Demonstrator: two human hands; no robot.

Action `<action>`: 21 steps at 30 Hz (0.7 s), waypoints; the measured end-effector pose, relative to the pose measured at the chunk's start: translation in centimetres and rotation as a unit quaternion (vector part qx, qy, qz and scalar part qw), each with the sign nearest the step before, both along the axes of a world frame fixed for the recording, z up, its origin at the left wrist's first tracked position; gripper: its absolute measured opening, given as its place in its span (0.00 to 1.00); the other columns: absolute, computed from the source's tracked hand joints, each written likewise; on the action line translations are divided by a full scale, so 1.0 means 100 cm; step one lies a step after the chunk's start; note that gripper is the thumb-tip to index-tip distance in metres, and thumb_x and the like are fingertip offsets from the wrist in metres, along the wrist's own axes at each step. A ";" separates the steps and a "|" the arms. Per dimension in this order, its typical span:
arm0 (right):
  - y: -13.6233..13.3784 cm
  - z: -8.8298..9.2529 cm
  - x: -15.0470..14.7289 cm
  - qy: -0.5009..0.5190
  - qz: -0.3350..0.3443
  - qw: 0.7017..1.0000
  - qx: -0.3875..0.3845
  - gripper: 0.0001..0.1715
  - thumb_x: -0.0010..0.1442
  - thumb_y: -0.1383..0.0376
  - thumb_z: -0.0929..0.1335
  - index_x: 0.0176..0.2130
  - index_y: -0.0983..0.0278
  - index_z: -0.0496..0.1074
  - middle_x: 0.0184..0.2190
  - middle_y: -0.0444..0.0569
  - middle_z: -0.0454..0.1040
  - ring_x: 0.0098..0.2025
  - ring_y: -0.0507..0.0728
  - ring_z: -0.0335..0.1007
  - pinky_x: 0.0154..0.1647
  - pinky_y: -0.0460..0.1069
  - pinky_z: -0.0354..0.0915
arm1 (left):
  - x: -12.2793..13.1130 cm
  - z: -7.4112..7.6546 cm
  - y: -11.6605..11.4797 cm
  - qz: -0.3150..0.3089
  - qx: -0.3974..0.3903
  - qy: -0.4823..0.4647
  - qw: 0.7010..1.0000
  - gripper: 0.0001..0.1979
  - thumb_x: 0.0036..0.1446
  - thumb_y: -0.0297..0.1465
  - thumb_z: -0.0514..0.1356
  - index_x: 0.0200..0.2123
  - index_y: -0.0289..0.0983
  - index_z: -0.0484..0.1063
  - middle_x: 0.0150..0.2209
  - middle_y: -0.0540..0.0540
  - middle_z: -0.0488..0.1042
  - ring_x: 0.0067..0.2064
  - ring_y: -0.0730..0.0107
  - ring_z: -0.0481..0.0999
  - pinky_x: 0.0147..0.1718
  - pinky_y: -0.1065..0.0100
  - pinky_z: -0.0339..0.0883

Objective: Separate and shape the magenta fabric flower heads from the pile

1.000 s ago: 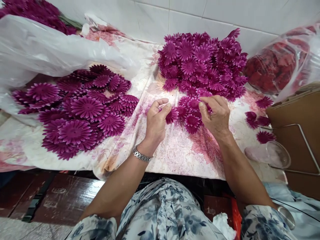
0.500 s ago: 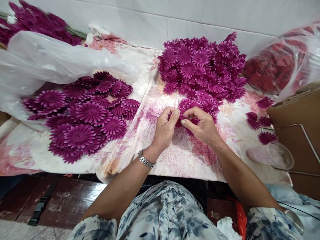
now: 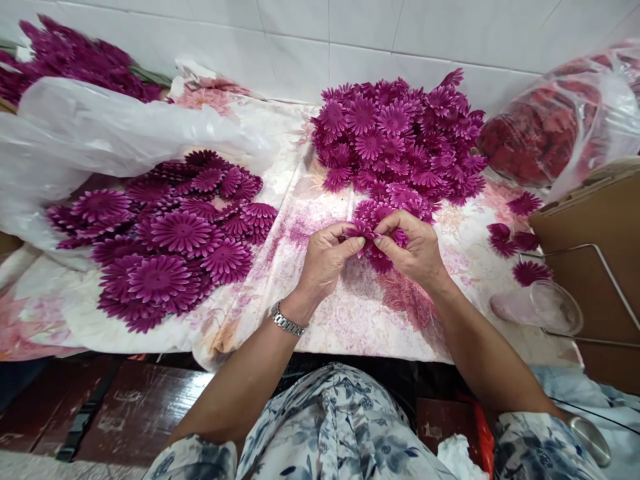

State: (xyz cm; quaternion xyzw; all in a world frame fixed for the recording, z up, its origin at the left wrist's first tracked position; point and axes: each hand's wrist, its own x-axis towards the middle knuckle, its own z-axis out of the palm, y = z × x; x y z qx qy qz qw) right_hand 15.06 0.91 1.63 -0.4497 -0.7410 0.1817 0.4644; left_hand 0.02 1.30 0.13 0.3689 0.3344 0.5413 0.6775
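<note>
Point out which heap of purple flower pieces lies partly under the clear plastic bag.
The left heap of larger flower pieces: the clear plastic bag overlaps its far edge. The back heap lies uncovered.

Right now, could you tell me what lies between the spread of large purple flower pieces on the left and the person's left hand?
In the head view, only bare stained cloth separates the large flower pieces from the left hand.
</note>
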 end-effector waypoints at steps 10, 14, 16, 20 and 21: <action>0.001 -0.004 0.000 0.033 0.012 0.998 -0.055 0.04 0.55 0.67 0.66 0.35 0.63 0.70 0.26 0.40 0.70 0.28 0.48 0.66 0.31 0.45 0.63 | 0.001 -0.002 -0.002 0.070 0.051 0.059 0.995 0.05 0.44 0.27 0.64 0.21 0.35 0.71 0.19 0.54 0.66 0.23 0.81 0.61 0.24 0.75 0.56; 0.001 -0.001 0.001 0.033 -0.010 0.999 -0.039 0.05 0.56 0.67 0.66 0.35 0.63 0.72 0.26 0.41 0.72 0.28 0.48 0.67 0.31 0.46 0.64 | 0.001 -0.004 -0.003 0.057 0.045 0.046 0.996 0.07 0.46 0.31 0.65 0.23 0.36 0.70 0.21 0.54 0.67 0.23 0.81 0.62 0.25 0.75 0.57; 0.001 0.000 0.001 0.032 -0.026 0.999 -0.024 0.05 0.56 0.66 0.66 0.35 0.63 0.72 0.26 0.42 0.73 0.27 0.49 0.67 0.30 0.46 0.64 | 0.001 -0.005 -0.003 0.055 0.047 0.046 0.996 0.08 0.47 0.33 0.66 0.23 0.36 0.70 0.21 0.54 0.68 0.23 0.80 0.63 0.24 0.75 0.58; -0.001 0.002 0.001 0.026 -0.041 0.999 0.005 0.06 0.58 0.65 0.65 0.35 0.62 0.72 0.27 0.43 0.74 0.28 0.50 0.68 0.31 0.47 0.65 | 0.001 -0.007 -0.004 0.054 0.062 0.062 0.995 0.11 0.47 0.35 0.66 0.22 0.36 0.68 0.20 0.54 0.66 0.23 0.79 0.63 0.23 0.74 0.57; -0.002 0.002 0.001 0.020 -0.040 0.999 0.012 0.06 0.58 0.64 0.65 0.35 0.62 0.72 0.27 0.43 0.74 0.28 0.50 0.68 0.31 0.47 0.65 | 0.001 -0.007 -0.004 0.054 0.063 0.069 0.994 0.12 0.47 0.36 0.66 0.21 0.36 0.67 0.20 0.54 0.65 0.22 0.79 0.62 0.23 0.73 0.56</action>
